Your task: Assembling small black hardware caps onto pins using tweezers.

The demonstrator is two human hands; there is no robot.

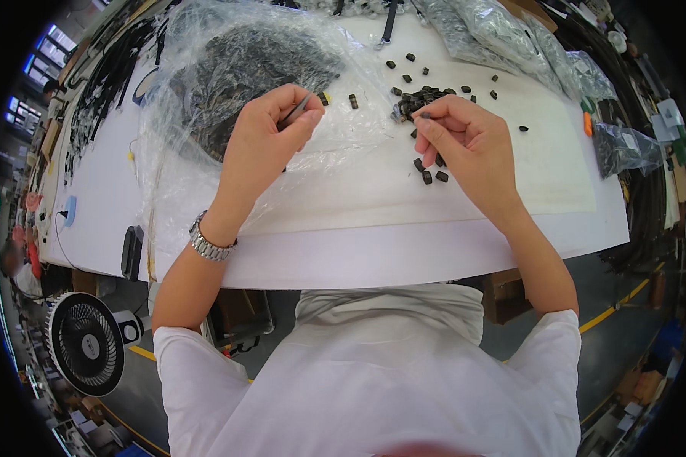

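Note:
My left hand (261, 139) is closed around a slim dark grey tool (294, 113); its exact kind is hard to make out. Just past those fingertips lies a small black piece with a yellow edge (324, 98). Between thumb and forefinger, my right hand (474, 146) pinches a small dark piece (425, 115). It hovers over the near side of a loose pile of small black pieces (432, 94). Several more pieces, such as one black piece (441, 177), are scattered around the pile. A large clear plastic bag (240, 72) full of dark parts lies beyond my left hand.
The white tabletop (404, 255) carries a black case (132, 253) at its front left edge. Filled clear bags (484, 30) lie at the back right, near an orange-handled item (588, 122). Black strips (107, 84) hang along the left. A fan (88, 344) stands below left.

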